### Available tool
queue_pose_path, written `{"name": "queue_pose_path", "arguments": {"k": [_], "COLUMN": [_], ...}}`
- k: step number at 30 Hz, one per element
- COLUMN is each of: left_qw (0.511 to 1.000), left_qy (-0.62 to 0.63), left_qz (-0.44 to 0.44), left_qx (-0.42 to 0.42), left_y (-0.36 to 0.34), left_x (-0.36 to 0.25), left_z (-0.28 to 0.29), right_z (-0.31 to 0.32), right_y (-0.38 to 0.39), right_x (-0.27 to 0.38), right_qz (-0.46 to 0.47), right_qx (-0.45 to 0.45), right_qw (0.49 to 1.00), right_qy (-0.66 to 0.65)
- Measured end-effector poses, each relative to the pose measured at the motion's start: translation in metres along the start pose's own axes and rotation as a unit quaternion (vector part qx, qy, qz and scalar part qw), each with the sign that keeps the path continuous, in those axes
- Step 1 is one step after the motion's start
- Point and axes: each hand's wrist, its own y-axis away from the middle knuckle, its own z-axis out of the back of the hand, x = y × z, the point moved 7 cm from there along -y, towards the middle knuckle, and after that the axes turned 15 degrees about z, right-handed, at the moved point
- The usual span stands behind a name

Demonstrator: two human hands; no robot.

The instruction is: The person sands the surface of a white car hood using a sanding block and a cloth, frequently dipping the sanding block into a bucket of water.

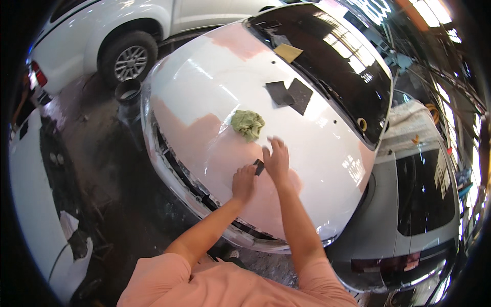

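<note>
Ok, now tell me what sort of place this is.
Probably a car body repair and paint workshop: the white hood has matte pink patches, dark sheets resembling sandpaper lie on it, and other vehicles, including a grey one, stand close around.

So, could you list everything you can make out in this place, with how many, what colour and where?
Car: one, white with pinkish patches on its hood, middle
Cloth: one, green, crumpled on the hood
Dark sheets: two, black-grey, on the hood toward the windshield
Tan sheet: one, yellowish tan, at the windshield's base
Small pad: one, dark, at the left hand's fingers
Pickup: one, white, upper left
Bucket: one, dark, on the floor near the pickup's wheel
Loose panel: one, whitish, far left
Grey car: one, grey, right
Shirt: one, pink, bottom
Left hand: one, bare, over the hood
Right hand: one, bare, blurred, over the hood
</note>
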Motion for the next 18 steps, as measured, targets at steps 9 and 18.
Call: {"name": "queue_pose_path", "arguments": {"k": [9,18], "left_qw": [0.992,0.991], "left_qy": [-0.085,-0.104], "left_qz": [0.010,-0.029], "left_qx": [-0.091,-0.077], "left_y": [0.020,0.075], "left_x": [-0.047,-0.013], "left_z": [-0.007,-0.007], "right_z": [-0.078,0.002], "right_y": [-0.090,0.027], "right_x": [-0.003,-0.114], "right_qz": [0.236,0.228], "right_qx": [0.209,0.103], "right_qw": [0.945,0.965], "right_qy": [0.084,0.083]}}
